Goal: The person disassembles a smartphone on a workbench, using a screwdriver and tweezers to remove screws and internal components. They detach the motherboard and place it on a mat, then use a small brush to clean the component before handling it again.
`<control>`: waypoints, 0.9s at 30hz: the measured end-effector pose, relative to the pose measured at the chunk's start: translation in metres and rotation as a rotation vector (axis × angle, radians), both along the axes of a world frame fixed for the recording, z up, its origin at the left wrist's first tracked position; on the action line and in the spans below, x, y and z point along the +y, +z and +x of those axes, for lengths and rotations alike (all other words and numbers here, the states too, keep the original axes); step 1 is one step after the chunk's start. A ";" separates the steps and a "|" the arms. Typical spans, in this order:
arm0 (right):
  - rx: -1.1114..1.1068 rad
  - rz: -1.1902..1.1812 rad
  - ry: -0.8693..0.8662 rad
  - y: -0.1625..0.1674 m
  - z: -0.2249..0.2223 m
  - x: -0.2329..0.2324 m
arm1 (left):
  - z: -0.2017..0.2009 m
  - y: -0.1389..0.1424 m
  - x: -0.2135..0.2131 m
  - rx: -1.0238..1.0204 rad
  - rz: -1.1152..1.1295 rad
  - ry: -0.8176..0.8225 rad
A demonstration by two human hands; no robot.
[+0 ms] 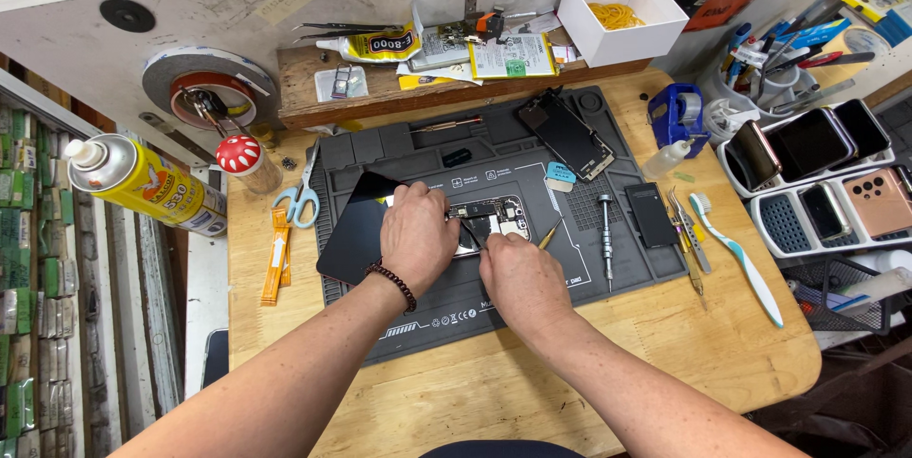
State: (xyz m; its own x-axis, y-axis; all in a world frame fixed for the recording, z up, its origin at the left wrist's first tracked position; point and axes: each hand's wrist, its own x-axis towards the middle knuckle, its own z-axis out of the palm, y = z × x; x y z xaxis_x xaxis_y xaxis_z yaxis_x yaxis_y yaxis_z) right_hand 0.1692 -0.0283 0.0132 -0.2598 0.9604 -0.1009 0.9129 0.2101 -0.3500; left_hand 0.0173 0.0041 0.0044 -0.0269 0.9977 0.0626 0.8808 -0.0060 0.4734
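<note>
Your right hand point(521, 279) gripped a thin tool point(472, 233) at the opened phone point(484, 220); your left hand point(416, 235), at nine o'clock, pinned it down, screen point(356, 225) already lifted, insides still unfinished.

Wooden table point(589, 363), grey repair mat point(532, 187), scissors point(302, 194), toothbrush point(741, 258)
</note>
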 end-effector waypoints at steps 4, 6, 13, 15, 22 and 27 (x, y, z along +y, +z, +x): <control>0.082 0.055 -0.026 0.002 0.006 -0.002 | -0.001 -0.002 -0.001 0.010 0.017 -0.017; 0.160 0.078 -0.057 0.004 0.011 -0.005 | -0.001 -0.003 -0.003 0.028 0.033 -0.029; 0.263 0.043 -0.223 0.015 0.037 -0.008 | -0.001 -0.002 -0.008 0.084 0.057 -0.077; 0.243 0.034 -0.252 0.014 0.039 -0.007 | 0.000 -0.001 -0.008 0.105 0.064 -0.089; 0.195 0.028 -0.242 0.006 0.033 -0.004 | -0.001 -0.001 -0.005 0.139 0.043 -0.120; 0.153 0.055 -0.188 0.007 0.030 -0.006 | -0.001 -0.001 -0.007 0.165 0.029 -0.142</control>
